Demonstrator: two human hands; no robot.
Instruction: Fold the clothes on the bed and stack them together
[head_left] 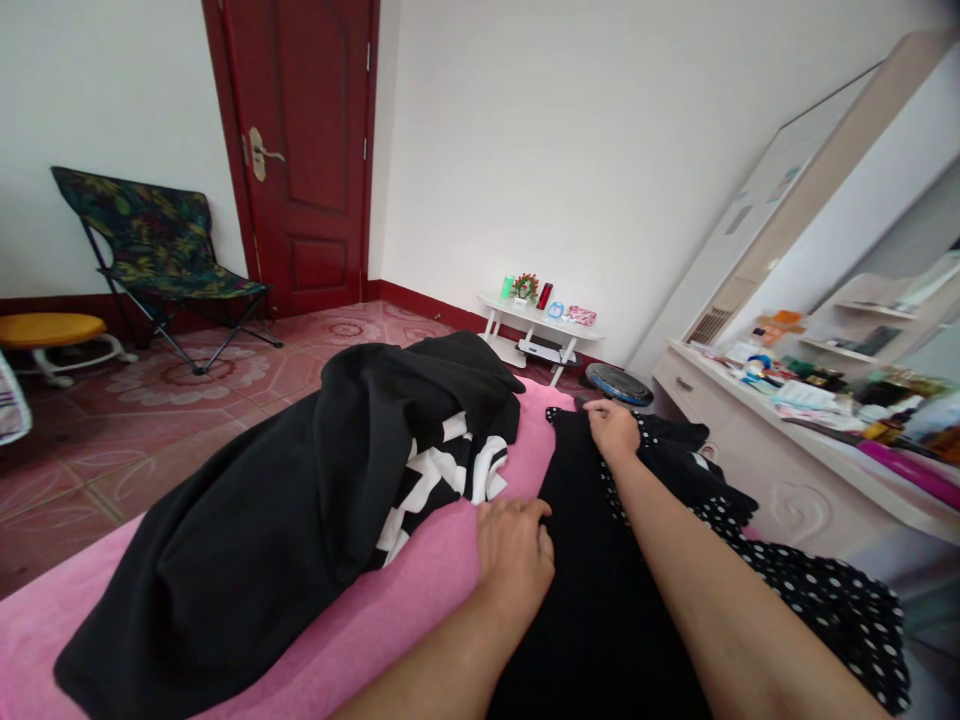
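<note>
Through the head camera I watch my two bare hands work above a long black cloth garment with white-dotted trim [581,570], which lies on a pink, soft-looking blanket [442,560] directly in front of me. My right hand [616,432] is at the far end of the garment, and its thumb and forefinger pinch the upper edge. My left hand [517,545] rests at the near left edge with bent fingers; whether they grip the fabric, I cannot tell.

Close on the left, a big heap of plain black cloth [247,540] takes much of the blanket, with a black-and-white patterned cloth [435,475] showing from its side. On the right, a ruffled black cloth with white dots [832,600] spreads beyond my right forearm, which hides part of the fabric; I cannot tell whether it belongs to the same garment.

Farther to the right stands a pale dresser with a crowded top [765,450]. Ahead, near the wall, are a small white table [538,320] and a round dark disc with blue rim [619,384]. At far left I see a leaf-patterned folding chair [150,240] and a yellow round stool [52,328], well apart from my hands.
</note>
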